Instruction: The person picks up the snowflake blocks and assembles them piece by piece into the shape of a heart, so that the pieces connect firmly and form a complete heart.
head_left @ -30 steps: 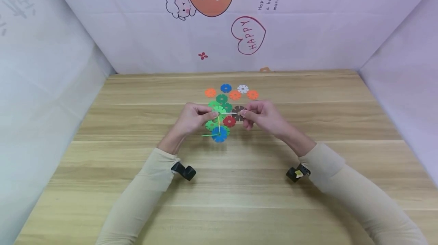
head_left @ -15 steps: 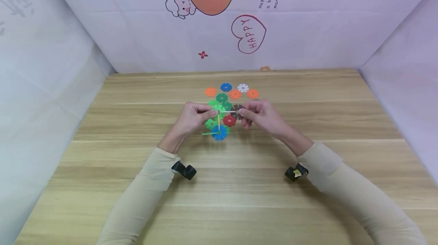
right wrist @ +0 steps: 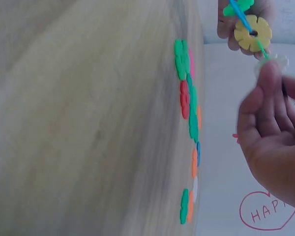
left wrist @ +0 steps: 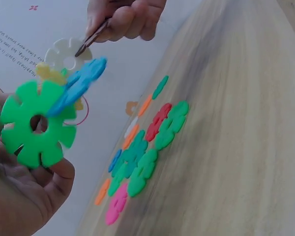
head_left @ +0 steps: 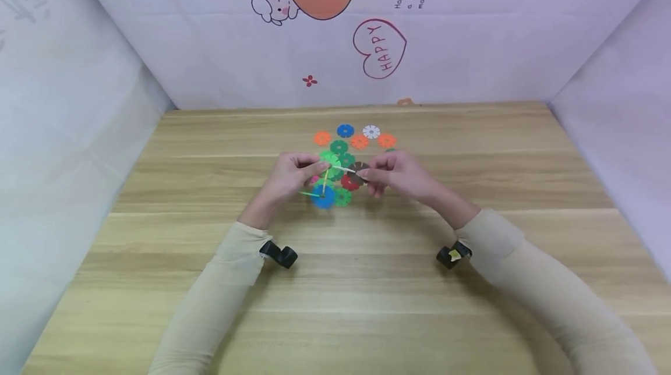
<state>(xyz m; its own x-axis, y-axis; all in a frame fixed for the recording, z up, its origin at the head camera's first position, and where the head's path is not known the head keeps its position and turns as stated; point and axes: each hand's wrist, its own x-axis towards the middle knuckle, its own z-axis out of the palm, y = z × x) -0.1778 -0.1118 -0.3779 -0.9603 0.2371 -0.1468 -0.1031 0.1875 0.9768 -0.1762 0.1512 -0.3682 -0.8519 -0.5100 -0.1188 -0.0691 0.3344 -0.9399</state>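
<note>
In the head view, my left hand (head_left: pixel 288 177) pinches a light green notched disc (head_left: pixel 331 159) in a chain of interlocked plastic discs. A blue disc (head_left: pixel 322 196) and a yellow disc (head_left: pixel 325 183) hang below it. Close to the left wrist camera is another green disc (left wrist: pixel 19 108) at the chain's near end. A white disc (left wrist: pixel 54 55) stretches toward my right hand (head_left: pixel 398 174). Between that hand's thumb and fingers is a brown disc (head_left: pixel 359 167), meeting the white one at its edge. Fingers hide part of the join.
Loose notched discs lie flat on the wooden table (head_left: pixel 335 287) beneath and behind the hands, among them a red disc (left wrist: pixel 158 122), a pink disc (left wrist: pixel 117 204) and a white disc (head_left: pixel 371 131). A printed white cloth (head_left: pixel 461 55) stands behind the table; white sides flank it.
The chain has tilted and its lower blue and yellow discs have swung left. The right hand has moved slightly left with the brown disc; both hands keep their grip.
</note>
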